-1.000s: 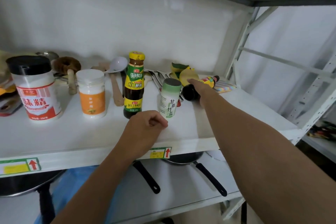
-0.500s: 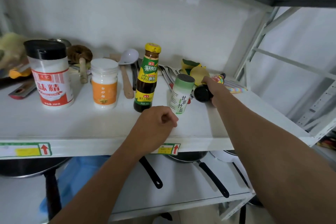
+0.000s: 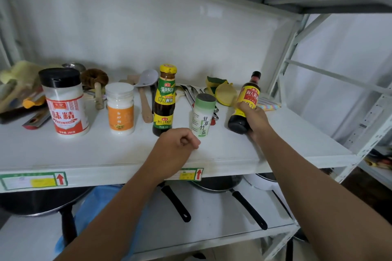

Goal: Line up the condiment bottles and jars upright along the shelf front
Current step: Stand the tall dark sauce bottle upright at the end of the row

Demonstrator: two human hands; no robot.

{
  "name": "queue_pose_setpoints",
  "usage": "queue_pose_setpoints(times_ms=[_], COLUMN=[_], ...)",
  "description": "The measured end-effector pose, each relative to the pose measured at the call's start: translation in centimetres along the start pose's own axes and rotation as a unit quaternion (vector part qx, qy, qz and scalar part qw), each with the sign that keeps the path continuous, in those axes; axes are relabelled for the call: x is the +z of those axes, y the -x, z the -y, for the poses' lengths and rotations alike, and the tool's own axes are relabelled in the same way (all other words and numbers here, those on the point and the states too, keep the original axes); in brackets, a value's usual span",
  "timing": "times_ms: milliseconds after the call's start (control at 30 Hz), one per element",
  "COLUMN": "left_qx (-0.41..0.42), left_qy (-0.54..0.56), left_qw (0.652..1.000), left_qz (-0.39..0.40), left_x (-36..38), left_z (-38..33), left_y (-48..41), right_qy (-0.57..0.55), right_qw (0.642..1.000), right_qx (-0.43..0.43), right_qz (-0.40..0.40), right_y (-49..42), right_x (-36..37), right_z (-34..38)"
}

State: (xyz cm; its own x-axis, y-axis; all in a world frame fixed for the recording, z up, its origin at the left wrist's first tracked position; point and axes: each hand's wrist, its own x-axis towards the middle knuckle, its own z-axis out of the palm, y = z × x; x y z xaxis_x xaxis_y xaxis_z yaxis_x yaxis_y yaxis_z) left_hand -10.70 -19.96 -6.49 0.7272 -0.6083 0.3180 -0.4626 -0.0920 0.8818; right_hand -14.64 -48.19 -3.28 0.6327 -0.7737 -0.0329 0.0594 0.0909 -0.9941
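Note:
On the white shelf point(image 3: 106, 154) stand a big jar with a black lid and red label point(image 3: 64, 103), a white jar with an orange label point(image 3: 120, 109), a dark sauce bottle with a yellow cap point(image 3: 165, 101) and a green-lidded salt shaker point(image 3: 202, 115). My right hand point(image 3: 255, 119) grips a dark soy sauce bottle with a yellow-red label point(image 3: 246, 105), tilted nearly upright, its base near the shelf right of the shaker. My left hand point(image 3: 180, 144) is a fist resting on the shelf in front of the sauce bottle and shaker.
Behind the row lie a wooden spatula point(image 3: 145, 106), a grey spoon point(image 3: 147, 78), a brush point(image 3: 95, 82), metal cutlery point(image 3: 188, 93), yellow-green sponges point(image 3: 222, 91) and a striped cloth point(image 3: 269, 105). Pans with black handles point(image 3: 248, 207) sit on the shelf below.
My right hand has raised the soy sauce bottle from lying on its side to nearly upright. The left fist has stayed in place.

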Motion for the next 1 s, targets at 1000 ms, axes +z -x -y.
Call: queue_pose_setpoints(times_ms=[1000], left_qx=[0.110], left_qy=[-0.071], left_qw=[0.991], left_qz=[0.040], left_x=[7.0], left_z=[-2.7], left_y=[3.2], right_qy=[0.058], right_qw=[0.976], right_qx=[-0.150], right_qz=[0.147], right_y=[5.2], right_x=[-2.6], right_z=[-0.9])
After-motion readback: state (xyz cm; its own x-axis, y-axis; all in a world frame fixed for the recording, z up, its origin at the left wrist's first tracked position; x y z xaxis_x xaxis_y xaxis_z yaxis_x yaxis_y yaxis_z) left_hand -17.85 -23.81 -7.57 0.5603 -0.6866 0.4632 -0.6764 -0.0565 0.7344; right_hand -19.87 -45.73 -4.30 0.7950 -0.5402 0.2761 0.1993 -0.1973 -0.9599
